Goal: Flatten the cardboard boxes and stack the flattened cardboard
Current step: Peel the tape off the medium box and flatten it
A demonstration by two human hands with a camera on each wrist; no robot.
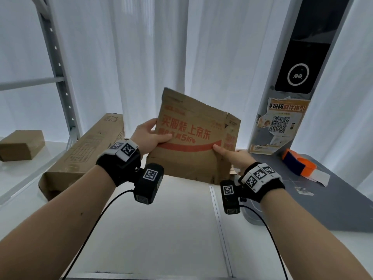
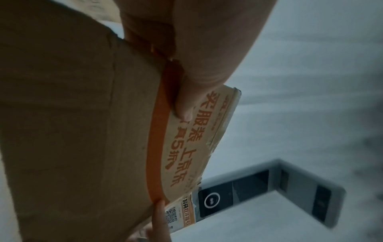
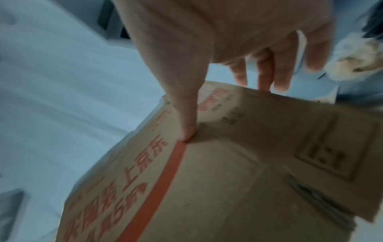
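Note:
A brown cardboard box (image 1: pixel 193 142) with red print and a red stripe is held upright in the air over the white table (image 1: pixel 161 229). It looks partly collapsed, with a side panel folded back at its right. My left hand (image 1: pixel 149 134) grips its left edge, thumb (image 2: pixel 186 104) on the printed face (image 2: pixel 82 131) and fingers behind. My right hand (image 1: pixel 232 156) pinches the right fold, thumb (image 3: pixel 186 124) pressed at the stripe's end on the box (image 3: pixel 207 188), the other fingers reaching behind the panel.
A long cardboard box (image 1: pixel 84 154) lies at the left on the table. A small brown box (image 1: pixel 22 145) sits by the metal shelf post (image 1: pixel 58 67). At the right stand a grey pillar with a dark screen (image 1: pixel 296 73) and an orange tape dispenser (image 1: pixel 298 164) on a dark mat (image 1: pixel 333 199).

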